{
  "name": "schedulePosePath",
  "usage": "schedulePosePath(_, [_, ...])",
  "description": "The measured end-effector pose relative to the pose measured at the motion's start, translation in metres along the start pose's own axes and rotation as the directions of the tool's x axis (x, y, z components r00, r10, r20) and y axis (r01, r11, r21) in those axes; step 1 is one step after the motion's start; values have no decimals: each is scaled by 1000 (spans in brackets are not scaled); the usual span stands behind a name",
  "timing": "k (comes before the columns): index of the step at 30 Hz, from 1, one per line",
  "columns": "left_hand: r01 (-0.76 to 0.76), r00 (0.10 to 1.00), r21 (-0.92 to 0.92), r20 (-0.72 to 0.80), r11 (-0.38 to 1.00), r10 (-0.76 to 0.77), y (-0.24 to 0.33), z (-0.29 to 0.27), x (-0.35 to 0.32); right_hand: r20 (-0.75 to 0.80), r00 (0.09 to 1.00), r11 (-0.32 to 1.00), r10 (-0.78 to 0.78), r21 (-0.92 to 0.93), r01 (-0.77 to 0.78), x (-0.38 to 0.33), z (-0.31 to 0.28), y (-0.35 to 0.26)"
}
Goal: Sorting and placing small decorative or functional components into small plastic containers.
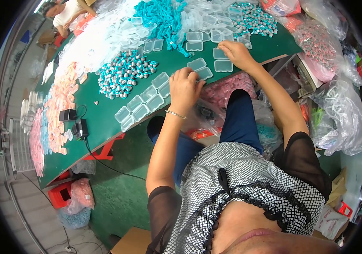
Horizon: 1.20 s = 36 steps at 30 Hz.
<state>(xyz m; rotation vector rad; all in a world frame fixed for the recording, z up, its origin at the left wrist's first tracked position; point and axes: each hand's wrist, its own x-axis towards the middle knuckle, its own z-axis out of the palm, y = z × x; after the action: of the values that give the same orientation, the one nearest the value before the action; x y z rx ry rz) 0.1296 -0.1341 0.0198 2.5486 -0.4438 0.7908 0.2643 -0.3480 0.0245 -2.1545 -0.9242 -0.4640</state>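
Small clear plastic boxes (140,112) lie in a double row along the near edge of the green table. My left hand (184,89) is over this row, fingers bent down and thumb at the near corner of a clear box (204,73). Beyond that box lies another clear box (196,64). Further right, my right hand (237,55) pinches the far edge of a clear box (220,53). One more clear box (223,66) lies just nearer to me. My fingertips are partly hidden from above.
On the table (100,122) are piles of teal-and-grey small pieces (126,73), teal cords (160,19), clear plastic parts (100,38) and peach pieces (62,93). Black devices (79,128) with a cable stand at the left. Filled plastic bags (316,46) crowd the right. Another person (69,15) sits far left.
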Motion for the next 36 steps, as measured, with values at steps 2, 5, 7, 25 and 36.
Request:
schedulePosePath(2, [-5,1000,8,6,1000,5,1,-1,1,93,990,993,103,50,-108,1,7,4])
schedulePosePath(5, [-4,1000,21,13,1000,4,6,-3,4,45,999,999,-27,32,25,4,15,2])
schedulePosePath(7, [5,1000,30,12,1000,-6,9,-5,6,46,997,997,-66,38,65,6,19,-2])
schedulePosePath(25, [-116,989,43,97,992,111,8,10,17,165,957,891,-240,-355,284,50,48,-12])
schedulePosePath(36, [-105,985,4,141,994,104,-5,-15,3,270,925,935,-267,-159,316,-14,-40,-24])
